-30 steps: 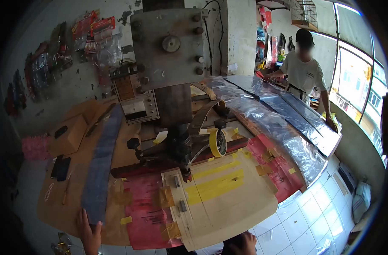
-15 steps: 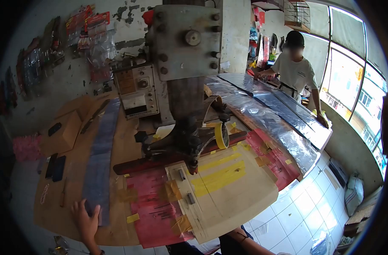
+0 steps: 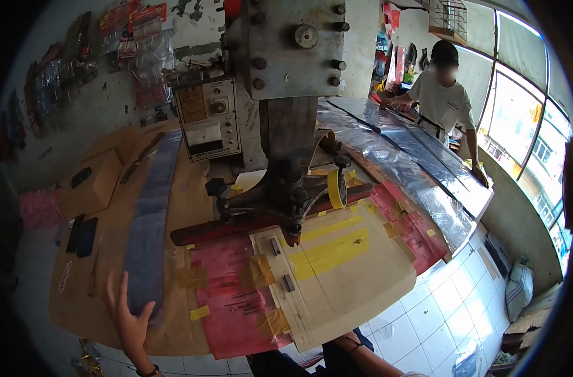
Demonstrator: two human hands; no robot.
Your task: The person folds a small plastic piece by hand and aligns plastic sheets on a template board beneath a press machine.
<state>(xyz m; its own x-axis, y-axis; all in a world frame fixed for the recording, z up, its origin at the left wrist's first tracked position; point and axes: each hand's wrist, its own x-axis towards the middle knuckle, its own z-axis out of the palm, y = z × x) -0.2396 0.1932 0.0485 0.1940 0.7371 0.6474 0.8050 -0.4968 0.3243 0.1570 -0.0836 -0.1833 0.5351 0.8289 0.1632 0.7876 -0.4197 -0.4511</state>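
Note:
My left hand (image 3: 129, 317) is at the near end of a long blue strip of sheet material (image 3: 149, 232), which lies on the brown board at left. Its fingers are spread and stretched out; the thumb lies over the strip's end. My right hand (image 3: 348, 342) is by the near edge of the tan board (image 3: 355, 283); its fingers are hidden at that edge. On the tan board are yellow tape strips (image 3: 333, 252) and small metal bars (image 3: 289, 283). Red taped sheets (image 3: 236, 308) flank it. A dark press arm (image 3: 292, 229) stands over it.
A press column (image 3: 292, 56) with a control box (image 3: 209, 119) rises ahead. A yellow tape roll (image 3: 336, 188) hangs on it. Two dark phone-like objects (image 3: 86, 237) and a cardboard box (image 3: 97, 188) are at left. A co-worker (image 3: 446, 103) stands by clear plastic sheets (image 3: 418, 166).
My left hand's fingers have opened out and stretched forward beside the strip's near end. The view has shifted slightly, with the press appearing farther right. My right hand stays at the board's near edge.

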